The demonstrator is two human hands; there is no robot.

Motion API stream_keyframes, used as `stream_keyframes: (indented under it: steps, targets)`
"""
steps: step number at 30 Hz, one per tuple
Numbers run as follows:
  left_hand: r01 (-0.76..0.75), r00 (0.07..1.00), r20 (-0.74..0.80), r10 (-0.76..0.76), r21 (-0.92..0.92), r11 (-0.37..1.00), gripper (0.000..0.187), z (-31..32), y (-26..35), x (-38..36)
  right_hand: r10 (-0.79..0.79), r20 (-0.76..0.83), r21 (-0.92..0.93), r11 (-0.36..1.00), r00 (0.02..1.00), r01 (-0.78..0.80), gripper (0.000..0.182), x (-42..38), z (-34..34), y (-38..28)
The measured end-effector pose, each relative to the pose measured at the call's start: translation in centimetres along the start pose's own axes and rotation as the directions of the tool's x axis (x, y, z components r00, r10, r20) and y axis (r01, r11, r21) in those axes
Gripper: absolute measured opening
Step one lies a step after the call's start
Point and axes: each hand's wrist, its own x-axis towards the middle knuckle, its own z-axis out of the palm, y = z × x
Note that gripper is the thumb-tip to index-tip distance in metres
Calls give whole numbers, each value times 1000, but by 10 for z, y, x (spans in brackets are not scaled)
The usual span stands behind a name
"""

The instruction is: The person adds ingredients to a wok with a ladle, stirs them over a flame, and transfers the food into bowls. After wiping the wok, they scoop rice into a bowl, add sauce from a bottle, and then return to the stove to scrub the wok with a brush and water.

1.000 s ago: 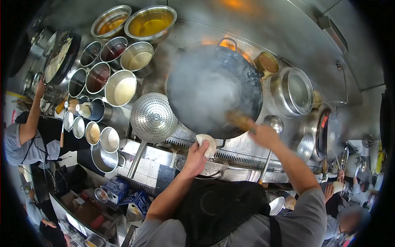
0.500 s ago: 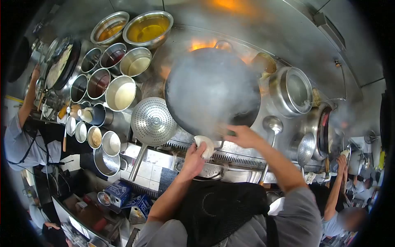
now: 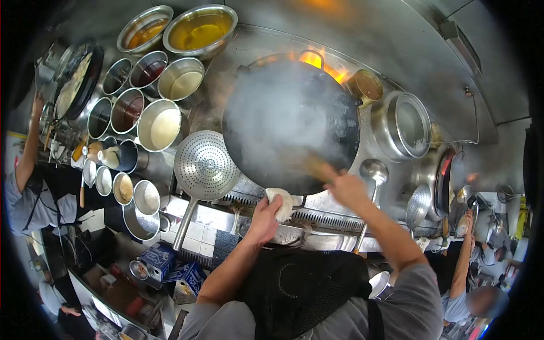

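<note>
A large black wok (image 3: 340,122) stands over flames, with steam hiding most of its inside. My left hand (image 3: 264,222) is closed on a folded white cloth (image 3: 281,205) at the wok's near edge. My right hand (image 3: 347,190) grips the end of a wooden brush-like tool (image 3: 315,167), whose far end is blurred over the near part of the wok. Left of the wok lies a round perforated strainer (image 3: 207,166) with its handle toward me. To the right, a steel ladle (image 3: 374,171) rests beside the wok.
Metal pots with sauces (image 3: 159,127) and two oil bowls (image 3: 200,35) stand at the left. A lidded steel pot (image 3: 401,126) and a smaller perforated ladle (image 3: 419,205) are at the right. Co-workers' arms (image 3: 29,139) show at both sides. Flames (image 3: 311,58) rise behind the wok.
The wok has turned and tilted slightly, showing more of its right inner wall. My right hand has shifted right with the tool. The steam has drifted left.
</note>
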Motion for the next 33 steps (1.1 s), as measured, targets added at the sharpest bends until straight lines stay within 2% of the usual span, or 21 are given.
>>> stream_keyframes:
  steps: [2,4,6,7,8,9,11,13,14,16,18,20,22,23,24,25,27,28,30,31,33]
  targets:
    - [35,999,-6,-35,-40,999,32,0,2,2,93,-122,-84,991,988,-104,72,29,-16,44]
    - [41,999,-18,-42,-30,999,33,-1,4,2,147,-436,19,988,888,-154,64,83,-22,53]
    - [62,998,-16,-63,-30,998,33,-1,1,1,117,-457,202,979,882,-26,56,148,-22,32]
    - [55,998,-20,-55,-25,998,33,-3,2,3,221,-320,533,846,921,-18,54,147,-35,-5]
    - [64,998,4,-64,-28,998,33,-5,2,5,272,-148,796,603,951,-48,53,142,-48,-45]
    - [75,997,35,-74,-30,997,33,-6,1,7,165,-154,868,493,974,53,61,149,-41,-66]
    - [56,997,54,-58,29,998,33,-8,-1,9,87,-76,946,321,993,44,61,115,-51,-107]
    - [-12,998,57,9,54,998,32,-6,-2,10,-61,36,944,331,997,-13,62,84,-47,-115]
    - [-11,1000,19,10,61,998,32,-4,-2,10,-40,30,946,325,999,-15,62,73,-34,-107]
    - [-7,1000,10,6,80,997,32,-1,0,9,-236,-114,693,677,965,247,63,53,-3,-78]
    - [-25,1000,12,24,123,992,33,-4,0,11,-182,70,498,859,981,124,64,7,-19,-38]
    - [5,1000,5,-6,171,985,34,-8,1,14,-94,45,341,937,995,74,60,-10,-4,33]
    - [51,999,-16,-49,210,976,35,-5,6,16,231,158,433,857,960,-277,55,-37,-52,73]
    - [51,999,-1,-52,220,974,35,-5,6,18,280,33,401,876,959,-269,56,-35,-52,100]
    - [72,997,19,-77,168,983,34,-6,6,22,346,-11,535,795,938,-287,59,-44,-61,108]
    - [93,994,39,-98,119,989,34,-5,7,25,356,-23,544,788,934,-287,59,-45,-45,116]
    - [111,989,81,-123,140,984,31,2,12,28,444,-462,685,728,768,-9,62,-44,14,125]
    - [149,983,88,-162,139,979,30,4,12,34,529,-364,810,586,766,-20,67,-66,19,105]
    - [179,976,98,-195,154,972,28,-3,8,49,569,-530,804,573,628,159,75,-95,83,82]
    - [126,987,66,-148,258,958,26,-13,1,59,604,-531,829,517,594,216,84,-114,115,65]
    - [66,995,41,-88,373,925,24,-16,-1,61,590,-614,716,696,524,56,88,-161,174,28]
